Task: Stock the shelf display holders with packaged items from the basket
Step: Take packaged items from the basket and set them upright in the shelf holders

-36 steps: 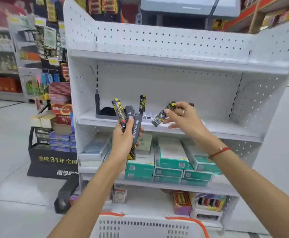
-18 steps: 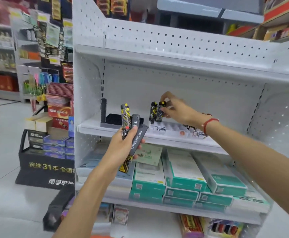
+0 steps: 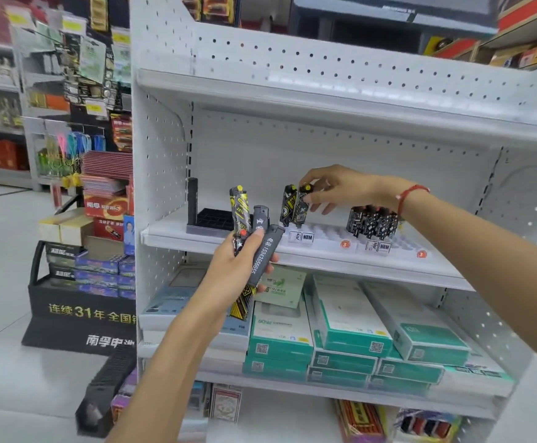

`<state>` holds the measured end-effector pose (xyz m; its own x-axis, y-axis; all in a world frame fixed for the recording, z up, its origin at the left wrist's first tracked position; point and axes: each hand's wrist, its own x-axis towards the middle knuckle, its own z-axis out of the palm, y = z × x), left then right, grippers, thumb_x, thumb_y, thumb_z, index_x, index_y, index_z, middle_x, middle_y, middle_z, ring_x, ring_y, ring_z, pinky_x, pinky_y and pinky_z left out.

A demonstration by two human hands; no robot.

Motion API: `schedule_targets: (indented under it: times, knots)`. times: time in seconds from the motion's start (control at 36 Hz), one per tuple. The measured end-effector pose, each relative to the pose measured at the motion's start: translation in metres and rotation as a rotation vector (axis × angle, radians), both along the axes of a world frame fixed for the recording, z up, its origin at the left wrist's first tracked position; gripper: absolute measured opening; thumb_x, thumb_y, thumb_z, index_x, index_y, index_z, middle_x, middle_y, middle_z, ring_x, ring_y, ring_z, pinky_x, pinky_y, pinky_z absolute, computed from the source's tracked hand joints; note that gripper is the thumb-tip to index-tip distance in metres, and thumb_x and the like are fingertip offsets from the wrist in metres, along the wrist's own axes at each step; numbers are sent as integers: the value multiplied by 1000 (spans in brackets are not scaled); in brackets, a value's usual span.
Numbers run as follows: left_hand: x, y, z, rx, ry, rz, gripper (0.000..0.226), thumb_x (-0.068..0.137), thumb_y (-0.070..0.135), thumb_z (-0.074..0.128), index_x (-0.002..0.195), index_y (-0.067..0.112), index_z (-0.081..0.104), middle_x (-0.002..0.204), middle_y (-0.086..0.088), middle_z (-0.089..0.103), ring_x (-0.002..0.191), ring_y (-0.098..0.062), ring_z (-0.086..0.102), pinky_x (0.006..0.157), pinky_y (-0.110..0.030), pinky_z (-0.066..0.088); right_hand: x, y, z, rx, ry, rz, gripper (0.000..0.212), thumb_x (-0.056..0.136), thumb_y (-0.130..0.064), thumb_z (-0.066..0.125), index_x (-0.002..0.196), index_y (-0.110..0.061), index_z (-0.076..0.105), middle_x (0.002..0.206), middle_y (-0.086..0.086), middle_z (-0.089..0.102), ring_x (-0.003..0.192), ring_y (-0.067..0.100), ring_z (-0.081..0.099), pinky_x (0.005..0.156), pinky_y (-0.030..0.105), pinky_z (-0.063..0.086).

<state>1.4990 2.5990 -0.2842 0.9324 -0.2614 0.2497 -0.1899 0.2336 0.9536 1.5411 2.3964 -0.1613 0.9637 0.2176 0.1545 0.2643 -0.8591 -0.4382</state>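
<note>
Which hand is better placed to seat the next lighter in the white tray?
Right. The right hand already pinches a lighter upright over the white tray, while the left hand is full, gripping spare lighters below shelf level.

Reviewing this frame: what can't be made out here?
- Basket: out of the head view, below the bottom edge.
- Lighters in left hand: count unclear, fingers cover them.
- Lighter under right hand: whether seated in white holder is hidden.
</note>
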Motion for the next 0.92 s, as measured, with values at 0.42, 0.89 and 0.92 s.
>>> schedule_targets:
  times: [0.42,0.89,0.92]
  knots:
    - [-2,11,-1,34,-36,-5,23,97,37,47,103,17,57,68,6,68,60,-5,60,46,-21,46,14,16,-26,208,-206,-194,37,88,-31,66,116,-8,57,96,8,71,75,17,72,69,17,57]
    - [-2,12,4,38,-28,7,25,96,37,49,104,15,58,65,7,68,57,-3,60,45,-20,47,19,26,-25,-98,-173,-389,35,91,-32,61,100,1,62,98,19,69,87,30,68,83,37,54]
    - [-3,12,4,47,-29,3,27,96,38,49,105,14,58,65,7,68,57,-3,60,45,-20,46,16,24,-22,-75,-142,-364,36,91,-31,61,103,2,63,98,19,70,82,27,68,80,36,56]
